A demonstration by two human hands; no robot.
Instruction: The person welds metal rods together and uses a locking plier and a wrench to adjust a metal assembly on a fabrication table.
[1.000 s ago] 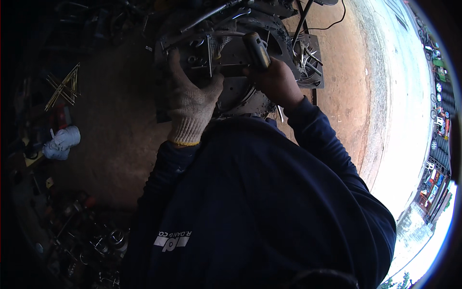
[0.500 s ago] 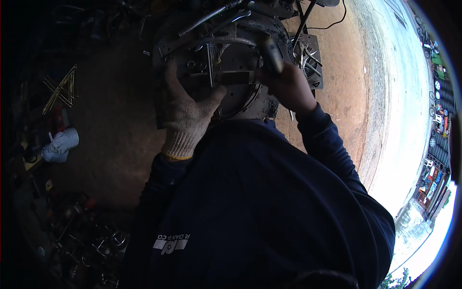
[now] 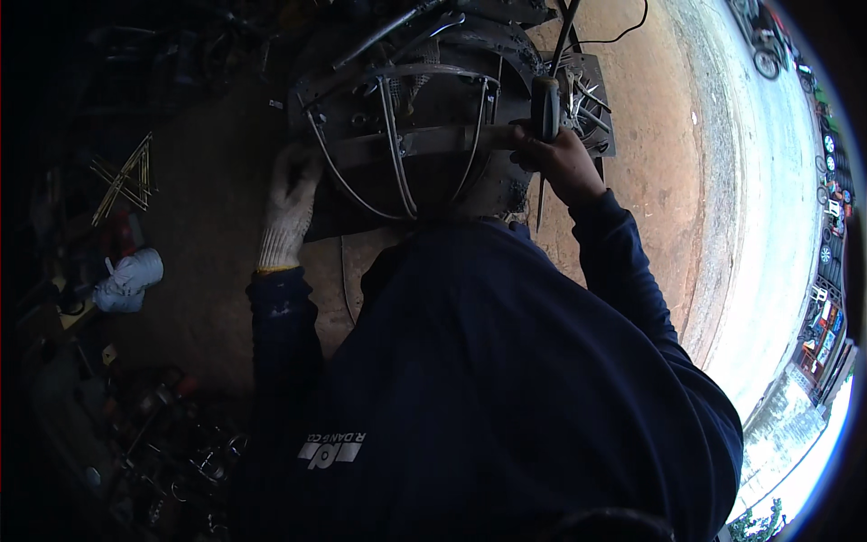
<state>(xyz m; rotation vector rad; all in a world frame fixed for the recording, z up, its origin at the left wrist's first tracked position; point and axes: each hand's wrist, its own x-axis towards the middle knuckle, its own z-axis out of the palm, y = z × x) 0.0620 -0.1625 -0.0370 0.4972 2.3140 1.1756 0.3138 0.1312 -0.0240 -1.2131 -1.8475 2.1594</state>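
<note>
A metal frame of curved rods [image 3: 394, 149] and a flat crossbar [image 3: 442, 140] stands over the dark workbench. My left hand [image 3: 291, 203], in a pale knitted glove with a yellow cuff edge, closes at the crossbar's left end; its fingertips are dim. My bare right hand [image 3: 571, 167] grips a tool with a thick dark handle [image 3: 545, 108] pointing away from me. A thin shaft [image 3: 541, 208] shows below that hand. The fingers of this hand also reach the crossbar's right end. What the tool's working end looks like, I cannot tell.
At the bench's far edge lie a long metal bar [image 3: 388, 36] and a wrench [image 3: 438, 29]. A tray [image 3: 591, 104] of metal pieces sits to the right. Brass-coloured rods [image 3: 125, 179] and a whitish bundle [image 3: 128, 280] are at left. A black cable [image 3: 623, 36] curves across the ground.
The rod frame has shifted and now stands in clear view between my hands. My left hand has moved left and nearer me; my right hand has moved slightly right, the tool handle now upright.
</note>
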